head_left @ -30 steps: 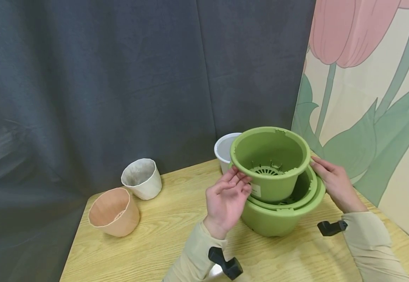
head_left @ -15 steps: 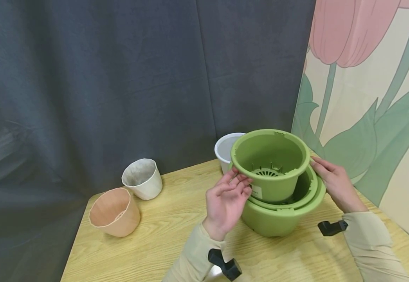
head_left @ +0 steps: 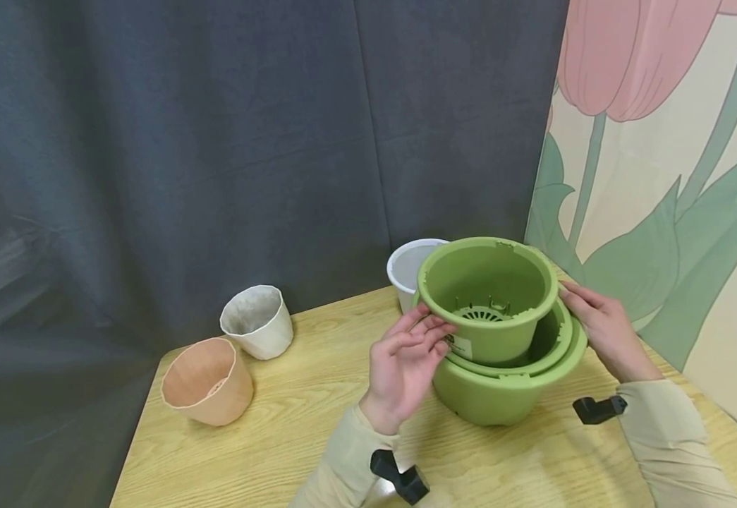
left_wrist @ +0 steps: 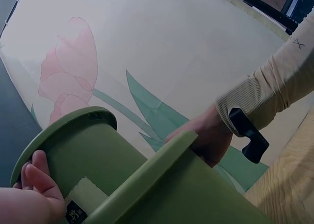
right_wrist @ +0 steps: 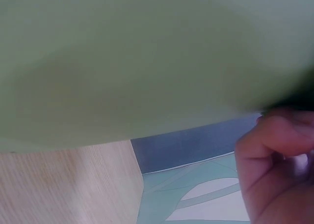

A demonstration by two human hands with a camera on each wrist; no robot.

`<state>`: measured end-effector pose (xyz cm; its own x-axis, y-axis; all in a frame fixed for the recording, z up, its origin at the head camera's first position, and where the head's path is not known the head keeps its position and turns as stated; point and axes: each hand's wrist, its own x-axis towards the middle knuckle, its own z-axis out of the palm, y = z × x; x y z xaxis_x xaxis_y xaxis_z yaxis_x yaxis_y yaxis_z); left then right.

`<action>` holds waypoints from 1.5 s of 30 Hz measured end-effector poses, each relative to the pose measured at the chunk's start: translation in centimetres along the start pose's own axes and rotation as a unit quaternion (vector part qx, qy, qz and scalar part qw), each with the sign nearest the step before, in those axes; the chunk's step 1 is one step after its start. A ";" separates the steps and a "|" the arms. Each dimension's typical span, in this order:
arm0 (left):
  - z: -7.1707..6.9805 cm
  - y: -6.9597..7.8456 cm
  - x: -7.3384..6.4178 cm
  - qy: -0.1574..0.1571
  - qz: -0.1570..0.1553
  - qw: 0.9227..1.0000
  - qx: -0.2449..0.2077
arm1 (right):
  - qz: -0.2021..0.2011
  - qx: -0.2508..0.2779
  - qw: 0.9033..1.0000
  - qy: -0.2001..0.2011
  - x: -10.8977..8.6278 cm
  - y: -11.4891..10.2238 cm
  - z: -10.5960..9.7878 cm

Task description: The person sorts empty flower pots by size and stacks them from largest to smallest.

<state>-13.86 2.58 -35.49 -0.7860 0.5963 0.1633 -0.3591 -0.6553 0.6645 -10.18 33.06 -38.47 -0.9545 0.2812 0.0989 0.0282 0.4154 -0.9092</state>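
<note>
A small green plant pot (head_left: 501,339) with a slotted bottom sits tilted in the mouth of a medium green pot (head_left: 552,342). That one is nested in a large green pot (head_left: 485,398) on the table. With bent fingers at its near left, my left hand (head_left: 401,370) holds the small pot under its rim; the left wrist view shows those fingertips (left_wrist: 40,160) tucked below the rim. At the far right side, my right hand (head_left: 606,328) grips the large pot's rim. In the right wrist view a green pot wall (right_wrist: 127,62) hides most of the scene.
Behind the stack stands a white pot (head_left: 406,271), partly hidden. A cream pot (head_left: 260,324) and a peach pot (head_left: 212,388) stand at the left of the wooden table (head_left: 305,416). A dark curtain (head_left: 247,141) hangs behind, with a tulip-printed wall (head_left: 660,212) on the right.
The small green pot has sunk slightly and turned a little, so more of its label shows. My left hand has moved slightly with it; my right hand stays in place.
</note>
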 end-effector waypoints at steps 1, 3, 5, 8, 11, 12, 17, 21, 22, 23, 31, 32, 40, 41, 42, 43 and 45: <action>-0.1 0.0 0.0 0.000 -0.001 1.000 0.003 | -0.001 0.002 1.000 0.000 0.0 0.0 0.0; -0.2 0.1 -0.1 -0.001 -0.003 1.000 0.009 | -0.003 0.006 1.000 0.002 0.0 0.1 0.0; -0.3 0.2 -0.1 -0.002 -0.005 1.000 0.016 | -0.005 0.006 1.000 0.003 0.0 0.1 0.0; -0.4 0.3 -0.2 -0.004 -0.008 1.000 0.026 | -0.006 -0.001 1.000 0.005 0.0 0.1 0.0; -0.5 0.4 -0.3 -0.005 -0.013 0.999 0.031 | -0.004 -0.006 1.000 0.005 0.0 0.1 0.1; -0.5 0.4 -0.4 -0.004 -0.013 0.999 0.033 | -0.004 -0.006 1.000 0.005 0.0 0.1 0.1; -0.7 0.5 -0.5 -0.005 -0.022 0.999 0.046 | -0.006 -0.009 1.000 0.005 0.0 0.1 0.1; -0.8 0.5 -0.5 -0.009 -0.029 0.998 0.055 | -0.008 -0.005 1.000 0.004 0.0 0.1 0.1; -0.8 0.5 -0.6 -0.009 -0.030 0.998 0.057 | -0.008 -0.002 1.000 0.004 0.0 0.1 0.1; -0.9 0.5 -0.6 -0.011 -0.031 0.998 0.058 | -0.009 -0.001 1.000 0.004 0.0 0.1 0.1; -1.1 0.4 -0.6 -0.012 -0.040 0.996 0.076 | -0.006 -0.010 1.000 0.012 0.0 0.1 0.2; -1.2 0.4 -0.6 -0.013 -0.041 0.996 0.079 | -0.004 -0.014 1.000 0.013 0.1 0.2 0.2; -1.4 0.3 -0.7 -0.023 -0.042 0.994 0.102 | -0.003 -0.016 1.000 0.012 0.2 0.4 0.2; -1.4 0.3 -0.7 -0.023 -0.042 0.993 0.104 | -0.004 -0.007 1.000 0.012 0.2 0.4 0.2; -1.4 0.3 -0.8 -0.023 -0.043 0.993 0.107 | -0.005 0.001 1.000 0.012 0.2 0.4 0.2; -1.4 0.3 -0.8 -0.024 -0.044 0.993 0.109 | -0.006 0.011 1.000 0.013 0.2 0.4 0.2; -1.4 0.3 -0.8 -0.025 -0.047 0.992 0.112 | -0.007 0.025 1.000 0.013 0.1 0.3 0.2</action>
<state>-14.07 1.24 -36.43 -0.7266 0.6757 0.1243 -0.3047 -0.4790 0.8232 -10.37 33.05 -38.86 -0.9468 0.2976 0.1223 -0.0015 0.3761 -0.9266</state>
